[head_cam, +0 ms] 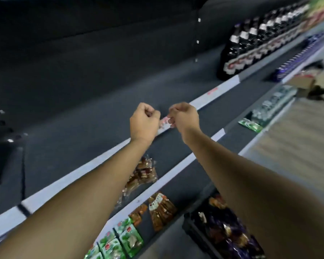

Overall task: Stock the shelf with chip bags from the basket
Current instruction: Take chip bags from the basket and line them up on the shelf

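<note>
- chip bags (230, 232), dark purple and brown, lie heaped in a black basket (190, 224) at the lower right, below the shelves; the right forearm covers part of the heap and the frame edge cuts the basket off.
- shelf (94, 116), dark grey with a white price strip along its front edge, is bare across the wide stretch in front of the hands.
- left hand (143, 123) is curled into a loose fist over the shelf's front edge, with no bag in it.
- right hand (184, 116) is just beside it, fingers bent in; whether they pinch the small pink tag on the strip is too blurred to tell.
- on the lower shelves sit clear brown snack packs (141, 173), orange-brown packets (162, 210) and green packets (126, 238).
- dark bottles (251, 42) stand in rows farther right on the same shelf.
- far right is motion-blurred; a cardboard box (305, 82) on the floor is barely readable.
</note>
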The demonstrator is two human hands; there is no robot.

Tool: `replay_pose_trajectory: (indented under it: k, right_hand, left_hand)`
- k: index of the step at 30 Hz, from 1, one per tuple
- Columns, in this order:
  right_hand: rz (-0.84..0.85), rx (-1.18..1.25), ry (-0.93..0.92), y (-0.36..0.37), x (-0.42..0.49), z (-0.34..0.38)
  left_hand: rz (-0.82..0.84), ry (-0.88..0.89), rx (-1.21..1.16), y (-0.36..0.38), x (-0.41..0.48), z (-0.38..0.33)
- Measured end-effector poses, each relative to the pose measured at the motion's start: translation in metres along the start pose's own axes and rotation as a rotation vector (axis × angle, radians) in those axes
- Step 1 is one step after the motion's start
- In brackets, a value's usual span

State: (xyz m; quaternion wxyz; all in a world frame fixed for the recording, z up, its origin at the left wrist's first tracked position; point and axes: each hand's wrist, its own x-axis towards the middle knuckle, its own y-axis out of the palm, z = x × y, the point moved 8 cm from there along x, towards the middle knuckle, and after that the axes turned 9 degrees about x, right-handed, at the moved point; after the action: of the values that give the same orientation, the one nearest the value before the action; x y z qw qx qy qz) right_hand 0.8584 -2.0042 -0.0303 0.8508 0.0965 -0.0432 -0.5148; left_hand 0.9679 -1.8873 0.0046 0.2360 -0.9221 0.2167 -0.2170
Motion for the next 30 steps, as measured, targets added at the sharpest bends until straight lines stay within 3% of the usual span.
replay_pose_trajectory:
  k: [7,16,22,30]
  right_hand:
    - [-0.246,-0.011,0.046,-0.157,0.023,-0.043]
    - [-0.537,0.039,0.263,-0.319,0.015,-0.171]
    - [-0.645,0.025,0.389,-0.377,0.0,-0.257]
    - [-0.721,0.017,0.599,-0.397,-0.016,-0.373]
  left_hand:
    - [0.247,0.043,-0.007,0.148,-0.049,-0.04]
    - [0.615,0.06,0.08,0.327,-0.115,-0.005]
    - [0.816,0.007,0.187,0.419,-0.149,0.063]
    - [1.161,-0.027,0.454,0.49,-0.204,0.182]
